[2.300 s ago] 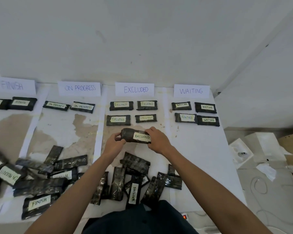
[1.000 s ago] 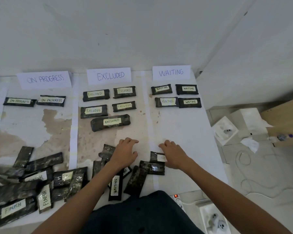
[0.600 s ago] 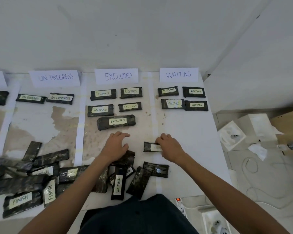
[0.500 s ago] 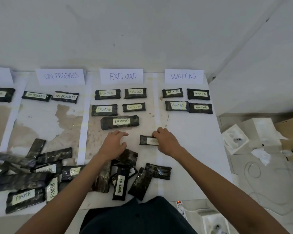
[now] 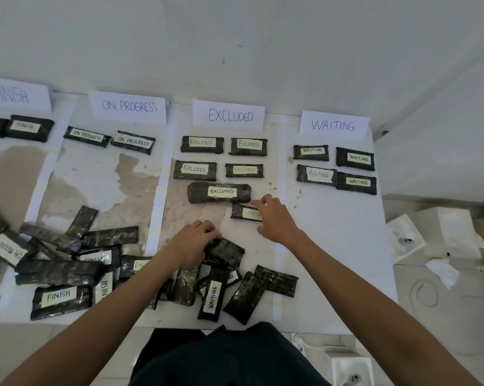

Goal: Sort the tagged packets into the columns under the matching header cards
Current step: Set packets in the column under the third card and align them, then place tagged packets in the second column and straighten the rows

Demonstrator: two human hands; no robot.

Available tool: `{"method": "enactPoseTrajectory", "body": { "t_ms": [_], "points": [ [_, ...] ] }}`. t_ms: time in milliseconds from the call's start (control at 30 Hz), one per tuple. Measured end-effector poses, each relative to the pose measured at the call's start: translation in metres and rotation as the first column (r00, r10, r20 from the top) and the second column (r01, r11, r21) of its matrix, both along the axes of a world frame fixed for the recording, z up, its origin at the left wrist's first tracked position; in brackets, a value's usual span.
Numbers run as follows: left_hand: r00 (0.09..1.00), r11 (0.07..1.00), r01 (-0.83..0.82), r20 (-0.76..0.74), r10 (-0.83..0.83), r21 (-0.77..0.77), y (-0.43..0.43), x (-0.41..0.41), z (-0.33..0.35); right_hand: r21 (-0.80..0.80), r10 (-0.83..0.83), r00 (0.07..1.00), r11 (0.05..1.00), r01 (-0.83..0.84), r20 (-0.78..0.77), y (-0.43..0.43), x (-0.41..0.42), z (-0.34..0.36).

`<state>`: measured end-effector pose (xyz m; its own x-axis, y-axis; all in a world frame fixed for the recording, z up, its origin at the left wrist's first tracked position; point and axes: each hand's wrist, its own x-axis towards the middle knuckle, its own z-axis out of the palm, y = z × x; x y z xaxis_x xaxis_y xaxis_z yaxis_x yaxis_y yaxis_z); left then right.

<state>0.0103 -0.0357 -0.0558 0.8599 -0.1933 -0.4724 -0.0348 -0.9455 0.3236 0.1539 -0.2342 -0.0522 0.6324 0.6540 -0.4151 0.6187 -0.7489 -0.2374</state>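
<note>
Shows the right hand (image 5: pixel 277 218) laid with nearly straight fingers over the right end of a small packet (image 5: pixel 245 212), pressing it to the table (image 5: pixel 332 232) rather than pinching it. Shows the left hand (image 5: pixel 193 243) lower down, fingers curled over the far edge of a face-down packet (image 5: pixel 225 250) atop the unsorted pile (image 5: pixel 246 296); cannot tell whether lifting it yet. Finds the small packet moved since a second ago: then low at the front beside the pile, now slid up into the EXCLUDED column, just below the right end of the long EXCLUDED packet (image 5: pixel 220 192). Cannot read its pale tag, blurred here. Counts four shorter EXCLUDED packets (image 5: pixel 202 144) in two rows above, under the EXCLUDED header card (image 5: pixel 229 116). Farther out, places four WAITING packets (image 5: pixel 310 152) under the WAITING header card (image 5: pixel 332 125) to the right, two ON PROGRESS packets (image 5: pixel 86 136) under the ON PROGRESS header card (image 5: pixel 129 106) to the left, and FINISH packets (image 5: pixel 29 127) under the FINISH header card (image 5: pixel 15 94) beyond. Reads this as one more packet all but delivered, needing only release, with the left hand probably readying the next pick. Leaves many loose at the near edge, among them a loose WAITING packet (image 5: pixel 211 295) and a loose FINISH packet (image 5: pixel 60 299), so judges the sort well short of done.
</note>
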Motion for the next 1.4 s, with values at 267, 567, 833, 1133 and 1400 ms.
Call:
{"method": "enactPoseTrajectory", "body": {
  "t_ms": [267, 567, 833, 1133, 1400],
  "points": [
    [0.883, 0.789, -0.457, -0.103, 0.458, -0.411, 0.007, 0.004, 0.007, 0.278, -0.244, 0.904, 0.895, 0.35, -0.351, -0.006, -0.041, 0.028],
    [0.822, 0.597, -0.554, -0.271, 0.5, -0.58, 0.023, -0.012, 0.032, 0.326, -0.361, 0.755, 0.738, 0.59, -0.548, 0.006, -0.067, 0.05],
    [0.794, 0.549, -0.582, -0.276, 0.542, -0.6, 0.034, -0.025, 0.037, 0.29, -0.226, 0.942, 0.91, 0.295, -0.249, 0.018, -0.086, 0.052],
    [0.785, 0.559, -0.585, -0.237, 0.573, -0.588, 0.052, -0.025, 0.037, 0.219, -0.037, 0.999, 0.975, 0.028, 0.037, 0.052, -0.089, 0.048],
    [0.842, 0.802, -0.476, 0.077, 0.534, -0.36, 0.108, -0.037, 0.044, 0.26, 0.045, 0.998, 0.964, -0.055, 0.046, 0.118, -0.08, 0.057]
  ]
}}
